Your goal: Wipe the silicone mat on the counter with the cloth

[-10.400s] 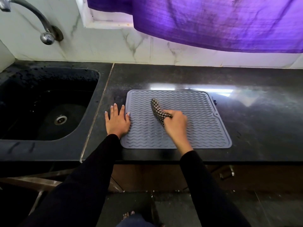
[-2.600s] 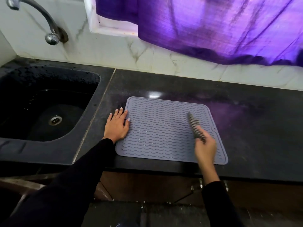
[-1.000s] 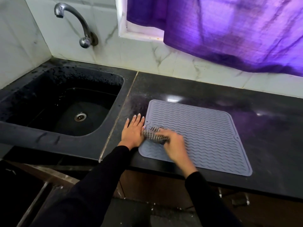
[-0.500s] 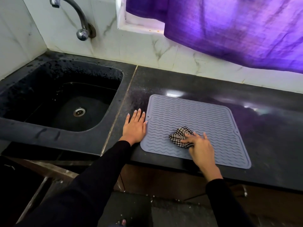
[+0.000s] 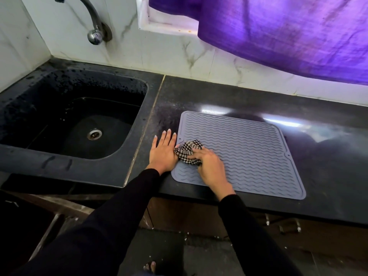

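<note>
A grey silicone mat with wavy ridges lies flat on the black counter, near its front edge. A crumpled black-and-white checked cloth sits on the mat's left part. My right hand holds the cloth with curled fingers and presses it onto the mat. Just left of the mat, my left hand rests flat on the counter with straight fingers, its edge touching the mat's left border and the cloth.
A black sink with a metal drain lies to the left, under a wall tap. A purple curtain hangs over the counter's back. White marble tiles form the back wall.
My right hand has slid the cloth leftward across the mat, up against my left hand. The left hand has stayed flat at the mat's left edge.
</note>
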### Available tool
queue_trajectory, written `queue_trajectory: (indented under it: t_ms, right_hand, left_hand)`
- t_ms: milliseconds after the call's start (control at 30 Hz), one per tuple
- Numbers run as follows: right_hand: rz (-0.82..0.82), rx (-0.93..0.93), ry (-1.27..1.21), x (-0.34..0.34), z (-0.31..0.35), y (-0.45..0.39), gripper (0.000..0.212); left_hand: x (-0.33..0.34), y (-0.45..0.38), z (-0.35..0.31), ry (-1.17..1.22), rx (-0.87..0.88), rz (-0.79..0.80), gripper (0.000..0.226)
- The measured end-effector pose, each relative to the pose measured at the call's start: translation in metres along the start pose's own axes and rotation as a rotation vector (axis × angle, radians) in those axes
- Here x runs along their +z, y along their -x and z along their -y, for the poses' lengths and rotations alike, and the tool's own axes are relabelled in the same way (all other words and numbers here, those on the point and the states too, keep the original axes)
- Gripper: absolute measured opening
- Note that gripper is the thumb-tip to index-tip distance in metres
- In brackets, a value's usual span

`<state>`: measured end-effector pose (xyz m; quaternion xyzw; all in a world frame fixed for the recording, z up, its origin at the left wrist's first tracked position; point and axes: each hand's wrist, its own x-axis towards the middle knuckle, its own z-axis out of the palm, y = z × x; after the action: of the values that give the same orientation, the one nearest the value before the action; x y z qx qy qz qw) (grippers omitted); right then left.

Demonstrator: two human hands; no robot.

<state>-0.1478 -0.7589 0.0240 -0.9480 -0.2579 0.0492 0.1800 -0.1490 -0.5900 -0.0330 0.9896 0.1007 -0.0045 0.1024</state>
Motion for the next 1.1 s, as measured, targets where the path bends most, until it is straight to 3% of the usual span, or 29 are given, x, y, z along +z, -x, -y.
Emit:
queue_trajectory:
  t_ms: [167, 333, 433, 500, 567, 633, 700, 833, 933, 1100]
  right_hand:
    - [-0.029, -0.043, 0.146, -0.003, -0.019, 0.009, 0.057]
    - [-0.086, 0.02, 0.166, -0.011, -0.051, 0.024, 0.058]
    - [-0.056, 0.139, 0.202, -0.022, -0.065, 0.02, 0.047]
    - [-0.1, 0.356, 0.072, -0.035, -0.077, 0.014, 0.032]
    - [-0.211, 0.567, -0.296, -0.052, -0.082, 0.008, 0.028]
    - [-0.338, 0.622, -0.573, -0.057, -0.073, -0.001, 0.032]
    - [-0.301, 0.498, -0.497, -0.05, -0.045, -0.013, 0.038]
    - [-0.074, 0.165, -0.158, -0.005, -0.012, -0.02, 0.055]
    - [-0.061, 0.073, 0.121, 0.006, -0.016, -0.017, 0.056]
    - [-0.082, 0.038, 0.273, -0.004, -0.039, -0.01, 0.049]
  left_hand:
    - [-0.001, -0.001, -0.001, 0.047, -0.006, -0.02, 0.053]
    - [-0.001, -0.001, 0.0, 0.07, -0.007, -0.019, 0.054]
    - [-0.002, 0.0, 0.0, 0.087, -0.006, -0.017, 0.054]
    - [-0.004, -0.001, -0.001, 0.101, -0.016, -0.02, 0.053]
    - [-0.009, -0.005, -0.004, 0.103, -0.034, -0.043, 0.052]
    - [-0.012, -0.011, -0.008, 0.113, -0.035, -0.082, 0.051]
    - [-0.011, -0.016, -0.012, 0.108, -0.005, -0.073, 0.051]
    - [-0.004, -0.021, -0.013, 0.04, 0.021, 0.014, 0.057]
    - [-0.002, -0.022, -0.011, 0.04, 0.006, -0.003, 0.056]
    - [-0.001, -0.022, -0.012, 0.089, -0.017, -0.029, 0.05]
